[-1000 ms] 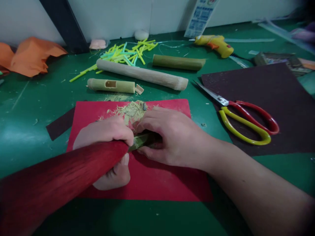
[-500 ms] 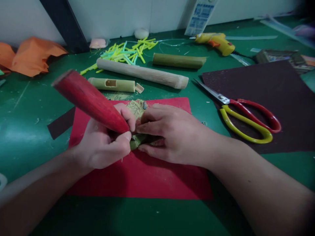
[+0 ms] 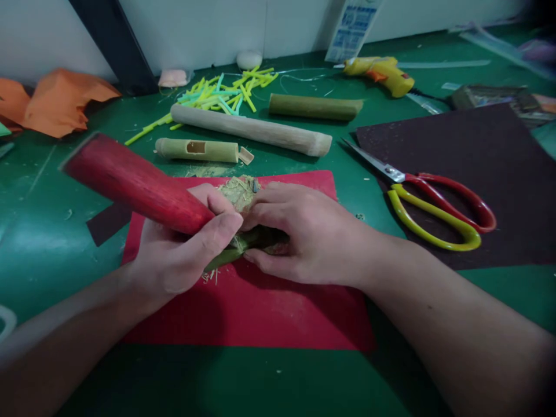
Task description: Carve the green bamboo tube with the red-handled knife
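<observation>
My left hand (image 3: 182,249) is closed round the lower end of a red wooden handle (image 3: 139,185), which tilts up to the left. Whatever tip the handle has is hidden by my fingers. Between my hands lies a green bamboo piece (image 3: 226,258) over the red sheet (image 3: 278,324). My right hand (image 3: 299,231) has its fingers and thumb pressed round the right part of that piece. Pale shavings (image 3: 238,192) are heaped just beyond my fingertips, with a few more bits below my left hand.
Scissors (image 3: 393,172) rest on a dark sheet (image 3: 452,145) at the right. Behind are a notched bamboo tube (image 3: 217,152), a long pale stick (image 3: 256,130), a green bamboo tube (image 3: 313,107), yellow-green strips (image 3: 208,95) and a yellow glue gun (image 3: 391,78). Orange paper (image 3: 65,101) lies at the left.
The red handle has tipped lower and its top has moved left. My left thumb now lies further over it, and more of the green bamboo shows. My right hand has hardly moved.
</observation>
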The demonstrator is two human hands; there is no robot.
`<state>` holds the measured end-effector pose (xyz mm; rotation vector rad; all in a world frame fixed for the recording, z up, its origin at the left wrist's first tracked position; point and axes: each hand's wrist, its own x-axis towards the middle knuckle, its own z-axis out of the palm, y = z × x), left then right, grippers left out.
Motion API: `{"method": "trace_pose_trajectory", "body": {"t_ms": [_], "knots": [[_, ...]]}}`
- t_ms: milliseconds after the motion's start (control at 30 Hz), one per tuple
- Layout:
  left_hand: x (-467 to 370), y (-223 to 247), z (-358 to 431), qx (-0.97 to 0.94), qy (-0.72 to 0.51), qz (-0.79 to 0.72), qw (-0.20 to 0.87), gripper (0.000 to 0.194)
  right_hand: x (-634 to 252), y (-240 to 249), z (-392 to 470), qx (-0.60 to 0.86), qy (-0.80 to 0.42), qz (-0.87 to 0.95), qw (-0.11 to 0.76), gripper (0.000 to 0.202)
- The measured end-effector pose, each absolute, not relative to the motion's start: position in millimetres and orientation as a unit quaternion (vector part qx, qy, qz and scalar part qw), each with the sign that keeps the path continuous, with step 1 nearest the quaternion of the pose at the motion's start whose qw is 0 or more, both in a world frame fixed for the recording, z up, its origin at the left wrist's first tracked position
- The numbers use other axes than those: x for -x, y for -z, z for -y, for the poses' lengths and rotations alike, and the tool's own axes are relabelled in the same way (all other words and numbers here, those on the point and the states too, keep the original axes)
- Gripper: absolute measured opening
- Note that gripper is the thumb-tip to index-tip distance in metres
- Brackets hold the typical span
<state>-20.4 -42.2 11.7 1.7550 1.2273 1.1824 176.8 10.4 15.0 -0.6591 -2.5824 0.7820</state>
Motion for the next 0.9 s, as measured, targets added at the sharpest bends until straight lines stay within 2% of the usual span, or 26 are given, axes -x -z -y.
{"method": "trace_pose_trajectory", "body": {"t_ms": [333, 667, 900], "knots": [[25.4, -10.1, 42.9, -0.729, -0.436, -0.463, 0.252, 0.018, -175.5, -13.2, -8.8, 0.241, -0.28, 0.91, 0.191, 0.011], [33.1, -5.9, 34.3, -0.742, -0.436, -0.442, 0.251, 0.021, -173.1, -10.7, -13.4, 0.26, -0.29, 0.899, 0.2, 0.013], [33.1, -14.4, 38.5, -0.762, -0.398, -0.455, 0.232, 0.011, -173.4, -11.4, -12.8, 0.269, -0.284, 0.901, 0.188, 0.015]]}}
